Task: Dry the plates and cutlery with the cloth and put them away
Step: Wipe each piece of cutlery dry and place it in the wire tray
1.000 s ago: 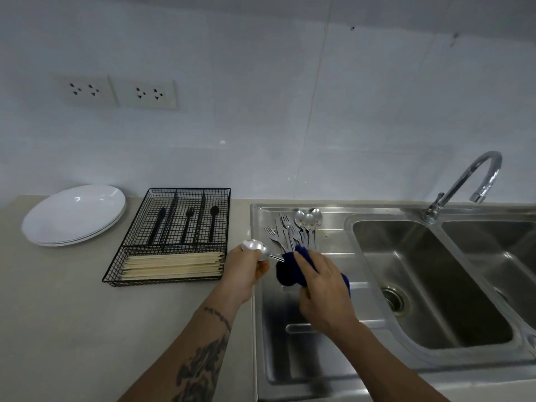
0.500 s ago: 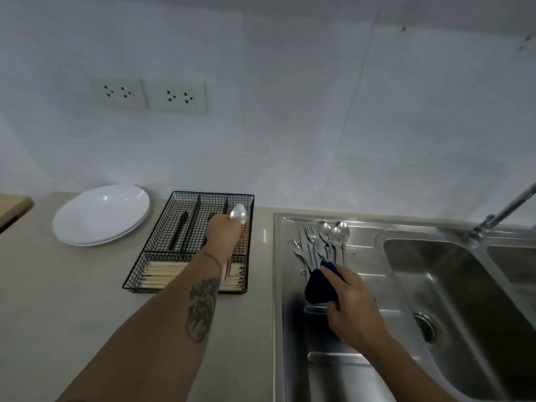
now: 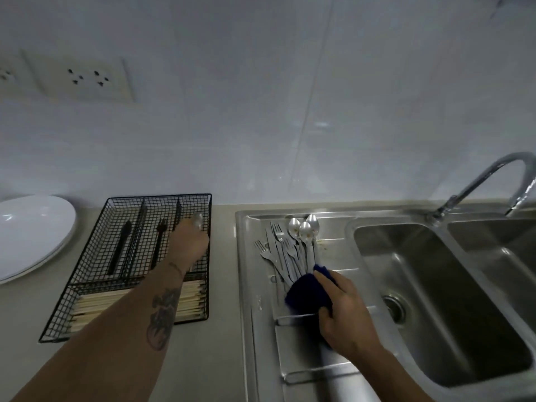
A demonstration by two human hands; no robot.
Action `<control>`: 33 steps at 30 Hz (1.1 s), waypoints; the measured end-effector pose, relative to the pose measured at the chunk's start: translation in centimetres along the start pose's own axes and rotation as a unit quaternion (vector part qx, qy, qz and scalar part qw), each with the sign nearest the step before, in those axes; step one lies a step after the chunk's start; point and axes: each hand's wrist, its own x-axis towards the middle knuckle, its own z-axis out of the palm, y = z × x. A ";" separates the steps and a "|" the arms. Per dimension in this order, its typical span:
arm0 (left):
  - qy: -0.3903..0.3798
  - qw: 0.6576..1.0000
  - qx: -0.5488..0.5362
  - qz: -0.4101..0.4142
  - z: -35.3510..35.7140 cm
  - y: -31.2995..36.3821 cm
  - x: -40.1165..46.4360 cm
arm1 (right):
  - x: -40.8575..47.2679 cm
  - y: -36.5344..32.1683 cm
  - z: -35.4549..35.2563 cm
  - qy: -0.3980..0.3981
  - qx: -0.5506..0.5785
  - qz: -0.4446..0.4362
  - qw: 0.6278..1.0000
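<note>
My left hand (image 3: 190,245) reaches into the right compartment of the black wire cutlery tray (image 3: 87,288) and holds a silver spoon (image 3: 198,220), whose bowl shows past my fingers. On the steel drainboard (image 3: 301,355), my right hand (image 3: 343,313) grips the dark blue cloth (image 3: 307,291) beside a pile of silver forks and spoons (image 3: 290,248). White plates (image 3: 32,230) are stacked at the far left of the counter.
The tray also holds black cutlery (image 3: 120,245) in its upper compartments and wooden chopsticks (image 3: 95,309) in the front one. A double sink (image 3: 452,300) with a curved tap (image 3: 487,181) fills the right. Wall sockets (image 3: 84,78) sit above the tiled backsplash.
My left hand carried the spoon from beside the cloth leftward and lowered it into the tray's right compartment. My right hand with the cloth sank onto the drainboard by the cutlery pile.
</note>
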 end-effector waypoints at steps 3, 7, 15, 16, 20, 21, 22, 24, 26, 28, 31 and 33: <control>0.031 0.999 0.012 -0.006 0.8 -0.3 -0.6 | 0.3 1.1 -0.5 0.016 0.012 0.018 1.000; 0.123 0.986 0.065 0.088 2.9 1.3 -2.7 | 0.5 2.6 -1.3 0.048 0.028 0.025 0.998; -0.096 0.990 0.019 0.102 15.4 7.8 -9.5 | -0.4 6.1 -3.3 0.054 0.073 0.063 0.994; -0.102 0.991 0.015 0.086 16.5 8.1 -9.8 | -0.6 6.7 -3.6 0.052 0.077 0.068 0.993; -0.072 0.993 0.039 0.088 19.4 9.2 -10.2 | -1.0 8.9 -4.1 0.028 0.063 0.069 0.995; -0.060 0.993 0.054 0.090 19.9 9.4 -10.1 | -1.0 9.3 -4.1 0.019 0.055 0.063 0.996; -0.048 0.991 0.079 0.094 20.3 9.6 -10.1 | -0.9 9.6 -4.0 0.008 0.050 0.056 0.997; -0.025 0.983 0.147 0.110 20.9 10.1 -10.2 | -0.6 9.9 -3.8 -0.023 0.053 0.046 0.997; -0.016 0.972 0.205 0.115 21.5 10.4 -10.3 | -0.4 9.9 -3.3 -0.060 0.073 0.025 0.995; -0.009 0.968 0.231 0.101 22.1 10.5 -10.2 | -0.4 10.0 -2.6 -0.114 0.067 -0.005 0.991; 0.009 0.975 0.210 0.066 22.7 10.9 -10.1 | -1.0 10.5 -1.6 -0.201 -0.077 -0.047 0.975; 0.016 0.979 0.196 0.042 22.7 11.5 -10.3 | -1.0 11.0 -1.4 -0.210 -0.123 -0.068 0.968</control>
